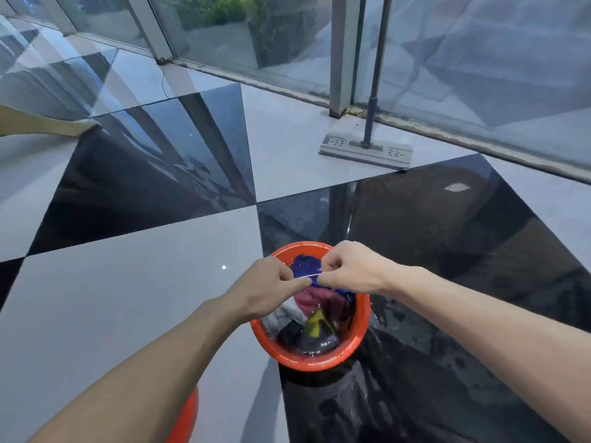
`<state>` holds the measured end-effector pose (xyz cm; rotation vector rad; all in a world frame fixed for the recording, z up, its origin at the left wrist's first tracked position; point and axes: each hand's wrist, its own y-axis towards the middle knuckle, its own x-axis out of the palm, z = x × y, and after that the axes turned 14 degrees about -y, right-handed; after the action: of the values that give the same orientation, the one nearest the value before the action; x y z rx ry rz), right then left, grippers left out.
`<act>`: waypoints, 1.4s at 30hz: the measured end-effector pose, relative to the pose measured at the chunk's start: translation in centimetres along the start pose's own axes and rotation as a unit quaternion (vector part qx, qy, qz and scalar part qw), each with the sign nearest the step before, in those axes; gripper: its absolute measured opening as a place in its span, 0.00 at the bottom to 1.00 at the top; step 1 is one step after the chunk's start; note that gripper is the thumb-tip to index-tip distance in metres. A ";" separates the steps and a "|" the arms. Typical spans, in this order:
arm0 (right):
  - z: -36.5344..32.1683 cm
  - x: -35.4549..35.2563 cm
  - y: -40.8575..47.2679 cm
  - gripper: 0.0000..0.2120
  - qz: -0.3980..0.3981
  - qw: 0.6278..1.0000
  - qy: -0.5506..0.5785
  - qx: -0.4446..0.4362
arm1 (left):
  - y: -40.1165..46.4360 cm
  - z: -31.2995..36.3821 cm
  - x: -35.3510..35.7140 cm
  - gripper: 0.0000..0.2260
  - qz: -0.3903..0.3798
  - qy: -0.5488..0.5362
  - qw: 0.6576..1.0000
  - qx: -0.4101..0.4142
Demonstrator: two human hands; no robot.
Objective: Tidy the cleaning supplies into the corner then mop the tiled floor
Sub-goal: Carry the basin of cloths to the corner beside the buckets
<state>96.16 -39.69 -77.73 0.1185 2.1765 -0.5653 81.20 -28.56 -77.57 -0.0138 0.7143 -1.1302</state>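
Above the bucket: both hands meet over the orange bucket [309, 356], with the grip at its far rim
Left hand: the left hand [260, 290] pinches one end of the blue cloth [303, 266] between thumb and curled fingers
Right hand: the right hand [350, 270] pinches the other end, just beside the left, fingers curled closed on the fabric
Between the hands: a short edge of the cloth is pulled tight from one pinch to the other
Below the grip: the rest of the blue cloth hangs into the bucket, on top of wet rags in red, white, yellow and dark colors; I think there is water, because the surface shines
Far beyond the grip: the flat mop [366, 151] stands by the glass wall [479, 59], its handle leaning on the frame, well apart from the hands
Floor: the tiled floor [128, 266] is glossy, with wet marks on the dark tile to the right of the bucket
Step in hand: I judge the person is lifting or spreading a wet cloth, so mopping is not yet begun
Next move: probably to wring the cloth over the bucket, keeping drips inside the rim, then bring it toward the mop head
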 end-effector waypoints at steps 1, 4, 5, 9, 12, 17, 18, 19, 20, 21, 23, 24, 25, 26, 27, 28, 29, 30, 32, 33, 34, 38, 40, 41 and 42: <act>0.1 -0.1 -1.1 0.14 0.003 1.000 0.006 0.009 | -0.4 0.8 0.2 0.24 -0.010 0.017 1.000 0.000; -0.4 -1.0 -5.0 0.16 -0.001 0.999 0.034 0.038 | -2.2 4.1 0.4 0.24 -0.042 0.071 0.997 0.004; -0.7 -1.6 -6.4 0.18 -0.001 0.998 0.046 0.046 | -2.9 5.4 0.4 0.24 -0.055 0.083 0.995 0.010; -2.4 -5.3 -13.3 0.25 -0.001 0.993 0.077 0.092 | -5.7 11.4 0.7 0.22 -0.138 0.139 0.980 0.029; -3.5 -7.4 -19.1 0.26 0.001 0.986 0.099 0.134 | -8.2 16.2 1.4 0.23 -0.201 0.190 0.959 0.058; -4.4 -9.9 -29.2 0.26 0.045 0.964 0.143 0.221 | -11.8 24.1 4.0 0.23 -0.299 0.245 0.916 0.105; -4.3 -10.1 -31.0 0.27 0.052 0.958 0.150 0.239 | -12.3 25.6 4.8 0.23 -0.316 0.257 0.906 0.115; -4.2 -10.4 -32.9 0.27 0.065 0.951 0.159 0.256 | -12.8 27.2 5.7 0.22 -0.329 0.265 0.897 0.127; -3.9 -10.7 -34.6 0.28 0.077 0.944 0.171 0.271 | -13.3 28.7 6.6 0.22 -0.341 0.271 0.890 0.135; -3.5 -10.9 -36.3 0.27 0.088 0.936 0.184 0.287 | -13.6 30.2 7.7 0.21 -0.354 0.279 0.881 0.144; -2.7 -11.5 -39.9 0.27 0.106 0.920 0.203 0.318 | -14.4 33.0 10.3 0.21 -0.381 0.305 0.856 0.169; -2.2 -11.6 -41.4 0.27 0.116 0.913 0.210 0.330 | -14.6 34.2 11.5 0.21 -0.391 0.313 0.847 0.180; -1.6 -11.7 -43.1 0.27 0.130 0.905 0.215 0.343 | -14.8 35.5 13.1 0.20 -0.403 0.321 0.836 0.190; -0.9 -11.7 -44.8 0.27 0.139 0.898 0.218 0.357 | -15.1 36.7 14.8 0.20 -0.414 0.331 0.824 0.200; -0.1 -11.5 -46.3 0.27 0.146 0.890 0.218 0.373 | -15.3 37.8 16.4 0.20 -0.425 0.342 0.812 0.208; 0.7 -11.4 -47.6 0.28 0.151 0.881 0.223 0.388 | -15.6 38.9 17.9 0.20 -0.432 0.356 0.800 0.217; 1.6 -11.0 -48.9 0.28 0.154 0.872 0.230 0.404 | -15.8 40.1 19.5 0.20 -0.439 0.370 0.787 0.225; 2.7 -10.7 -50.4 0.28 0.159 0.862 0.238 0.419 | -15.9 41.4 21.5 0.18 -0.449 0.382 0.773 0.235; 4.3 -10.4 -52.5 0.27 0.162 0.847 0.253 0.439 | -16.1 43.3 24.4 0.15 -0.468 0.398 0.751 0.241; 5.2 -10.2 -53.5 0.28 0.168 0.836 0.264 0.450 | -16.1 44.2 26.0 0.14 -0.476 0.409 0.739 0.244; 6.1 -10.1 -54.4 0.28 0.175 0.825 0.277 0.460 | -16.0 45.0 27.5 0.14 -0.480 0.420 0.728 0.252; 10.1 -9.7 -57.9 0.25 0.208 0.781 0.311 0.500 | -15.2 48.2 33.9 0.14 -0.498 0.443 0.681 0.303; 11.9 -9.5 -59.0 0.25 0.219 0.763 0.318 0.519 | -14.7 49.7 36.7 0.14 -0.510 0.453 0.654 0.327; 12.8 -9.4 -59.4 0.25 0.225 0.754 0.320 0.527 | -14.4 50.4 38.1 0.14 -0.515 0.458 0.641 0.337; 13.7 -9.3 -59.9 0.24 0.231 0.745 0.325 0.535 | -14.1 51.1 39.5 0.14 -0.521 0.463 0.627 0.347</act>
<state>95.36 -98.08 -56.55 1.6331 1.9857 -1.5716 105.72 -84.75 -52.91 1.0214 1.1626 -2.5762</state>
